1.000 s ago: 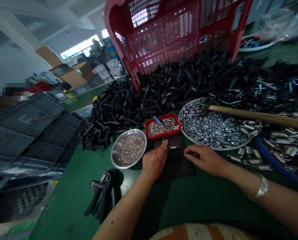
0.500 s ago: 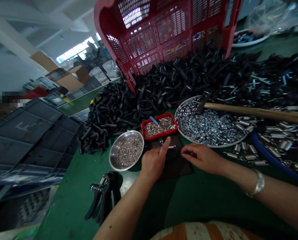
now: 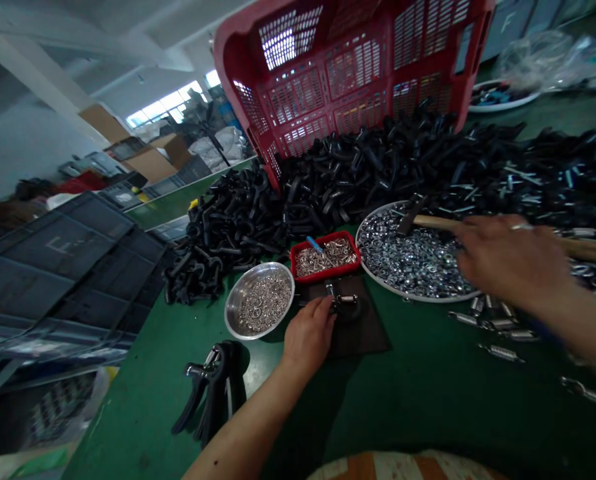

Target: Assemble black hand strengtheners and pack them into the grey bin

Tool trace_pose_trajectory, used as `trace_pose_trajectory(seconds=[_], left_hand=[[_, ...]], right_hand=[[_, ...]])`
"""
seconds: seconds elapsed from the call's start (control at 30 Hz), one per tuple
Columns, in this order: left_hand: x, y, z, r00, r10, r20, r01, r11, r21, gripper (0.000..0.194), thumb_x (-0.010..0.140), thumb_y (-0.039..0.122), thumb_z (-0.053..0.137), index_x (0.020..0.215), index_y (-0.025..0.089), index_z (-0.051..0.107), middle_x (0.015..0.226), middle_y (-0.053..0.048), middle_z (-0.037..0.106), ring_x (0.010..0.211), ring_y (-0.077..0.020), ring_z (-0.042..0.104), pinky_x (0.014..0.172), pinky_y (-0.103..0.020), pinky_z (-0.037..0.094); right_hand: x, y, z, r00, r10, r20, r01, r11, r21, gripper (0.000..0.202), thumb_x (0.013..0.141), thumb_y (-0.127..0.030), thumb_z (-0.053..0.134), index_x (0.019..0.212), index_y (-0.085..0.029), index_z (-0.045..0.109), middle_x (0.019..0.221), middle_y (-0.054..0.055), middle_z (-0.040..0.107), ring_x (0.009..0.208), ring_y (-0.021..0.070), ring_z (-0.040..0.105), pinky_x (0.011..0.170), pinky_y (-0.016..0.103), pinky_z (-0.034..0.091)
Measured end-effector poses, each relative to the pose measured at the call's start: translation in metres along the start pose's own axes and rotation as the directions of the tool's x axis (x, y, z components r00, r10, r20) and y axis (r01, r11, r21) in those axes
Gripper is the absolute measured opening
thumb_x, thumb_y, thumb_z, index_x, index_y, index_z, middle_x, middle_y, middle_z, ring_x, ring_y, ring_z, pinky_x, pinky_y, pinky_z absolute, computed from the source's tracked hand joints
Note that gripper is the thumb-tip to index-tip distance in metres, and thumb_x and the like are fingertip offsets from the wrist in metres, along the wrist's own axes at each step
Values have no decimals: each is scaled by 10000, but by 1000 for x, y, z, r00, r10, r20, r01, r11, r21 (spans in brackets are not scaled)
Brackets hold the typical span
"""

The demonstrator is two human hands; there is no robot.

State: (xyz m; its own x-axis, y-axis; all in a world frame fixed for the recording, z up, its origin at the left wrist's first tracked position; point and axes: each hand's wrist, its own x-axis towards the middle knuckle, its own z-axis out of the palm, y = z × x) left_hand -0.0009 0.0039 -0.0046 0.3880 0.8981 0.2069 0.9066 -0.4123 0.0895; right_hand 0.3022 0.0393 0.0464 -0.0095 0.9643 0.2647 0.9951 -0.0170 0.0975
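My left hand [image 3: 308, 333] reaches to a dark square mat [image 3: 365, 333], its fingers closed at the near side of a black hand grip with a coil spring [image 3: 348, 299]. Part of that piece is hidden by the fingers and its own dark colour. Farther right, my right hand [image 3: 518, 260] is over the wooden handle of a hammer [image 3: 441, 223], fingers curled around it and slightly blurred. The hammer head rests on a round tray of metal washers [image 3: 403, 293]. An assembled black hand grip [image 3: 213, 387] lies left of my left forearm.
A steel bowl of small rings [image 3: 233, 320] and a red tray of rivets [image 3: 328, 274] stand by the mat. Black handles [image 3: 338, 180] are heaped behind, below a tilted red crate [image 3: 353, 67]. Loose springs [image 3: 501, 352] lie at the right on the green table [image 3: 403, 400].
My right hand has moved from beside the mat rightward onto the hammer handle. My left thumb, raised before, has come down to the hand grip. The view has shifted slightly.
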Motion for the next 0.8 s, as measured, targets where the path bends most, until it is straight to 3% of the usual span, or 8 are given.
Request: trace_pose_trajectory(seconds=[0.07, 0.13, 0.23, 0.37, 0.53, 0.63, 0.7, 0.8], left_hand=[[0, -5, 2, 999, 23, -40, -26, 996, -81, 348, 848, 282, 432, 1177, 185, 492, 1231, -56, 505, 1025, -155, 526, 856, -255, 456], [1, -8, 5, 995, 91, -30, -94, 991, -94, 326, 853, 272, 425, 1157, 198, 517, 1229, -32, 516, 1017, -151, 529, 870, -261, 450], [1, -9, 5, 988, 152, 7, -151, 987, -53, 317, 858, 282, 418, 1139, 209, 543, 1184, -26, 557, 964, -153, 546, 842, -268, 461], [-5, -7, 0, 985, 157, 65, -159, 987, 26, 445, 817, 378, 474, 1228, 209, 467, 1259, -62, 494, 945, -184, 538, 776, -295, 477], [-11, -5, -2, 992, 106, 74, -110, 993, 47, 465, 804, 350, 491, 1253, 245, 432, 1298, -25, 457, 896, -194, 526, 705, -306, 469], [-11, -6, 2, 995, 78, 61, -80, 996, 34, 435, 810, 317, 480, 1241, 266, 444, 1286, -15, 469, 881, -193, 520, 681, -297, 458], [-11, -7, 3, 996, 73, 53, -74, 997, 17, 433, 808, 312, 483, 1238, 277, 443, 1279, -17, 473, 870, -187, 518, 676, -290, 454], [-12, -8, 4, 997, 67, 44, -67, 998, 3, 442, 801, 314, 494, 1239, 283, 439, 1276, -18, 473, 858, -184, 514, 664, -286, 451]], right_hand=[[12, 40, -2, 961, 195, 196, -169, 976, -138, 313, 776, -269, 430, 984, -124, 612, 1074, 172, 595, 990, 333, 495, 634, 433, 275], [19, 71, 0, 890, 267, 370, -196, 956, -218, 284, 751, -262, 449, 929, -150, 640, 987, 149, 641, 942, 294, 534, 587, 421, 227], [23, 99, 6, 898, 201, 390, -125, 970, -211, 232, 712, -277, 532, 871, -171, 663, 900, 132, 669, 853, 231, 583, 574, 385, 241], [23, 112, 3, 940, 78, 333, -119, 987, 106, 397, 691, -452, 543, 843, -111, 678, 705, 125, 667, 589, 145, 584, 539, 324, 321], [-17, 86, -11, 877, 199, 438, -407, 790, 458, 506, 715, -523, 520, 986, -113, 639, 715, 175, 663, 483, 151, 579, 466, 313, 379], [-69, 54, -7, 848, -89, 522, -402, 533, 744, 520, 814, -470, 408, 1296, -274, 394, 1009, 153, 640, 637, 173, 640, 469, 266, 460], [-102, 35, 2, 908, -92, 409, -272, 612, 742, 530, 814, -441, 412, 1328, -350, 320, 957, 112, 664, 549, 183, 633, 444, 282, 496], [-134, 15, 15, 969, -104, 225, -70, 757, 650, 507, 773, -401, 487, 1265, -454, 376, 1138, 35, 593, 885, 256, 623, 745, 366, 535]])
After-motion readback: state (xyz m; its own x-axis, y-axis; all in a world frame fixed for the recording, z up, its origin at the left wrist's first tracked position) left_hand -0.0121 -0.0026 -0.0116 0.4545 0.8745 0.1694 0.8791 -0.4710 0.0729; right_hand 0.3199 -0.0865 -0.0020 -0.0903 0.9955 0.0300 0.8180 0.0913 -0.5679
